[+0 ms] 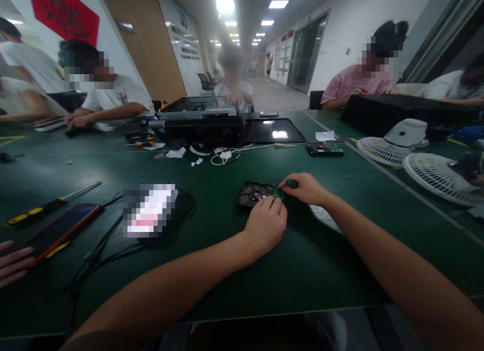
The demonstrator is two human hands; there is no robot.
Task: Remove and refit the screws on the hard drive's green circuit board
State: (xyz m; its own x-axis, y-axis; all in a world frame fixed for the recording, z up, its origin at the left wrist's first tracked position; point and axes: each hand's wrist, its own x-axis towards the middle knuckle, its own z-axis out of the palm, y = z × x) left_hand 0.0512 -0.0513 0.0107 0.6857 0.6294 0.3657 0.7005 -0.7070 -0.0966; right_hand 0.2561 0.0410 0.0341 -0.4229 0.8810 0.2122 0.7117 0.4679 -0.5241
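Observation:
A dark hard drive point(250, 194) lies on the green table, with a small green circuit board point(278, 192) at its right end. My left hand point(266, 221) is closed at the near side of the drive, its fingertips at the board; whether they pinch it is hard to tell. My right hand point(305, 187) is closed around a small tool with a dark green handle point(292, 183), just right of the board. The tool's tip is too small to make out.
At left are a yellow-black screwdriver point(38, 210), an orange-edged phone point(62, 229), a lit phone point(151, 210), black cables and another person's hand point(15, 262). Ahead stand an open computer case point(196, 126), a dark panel point(272, 130) and another drive point(325, 149). White fan parts point(438, 174) lie right.

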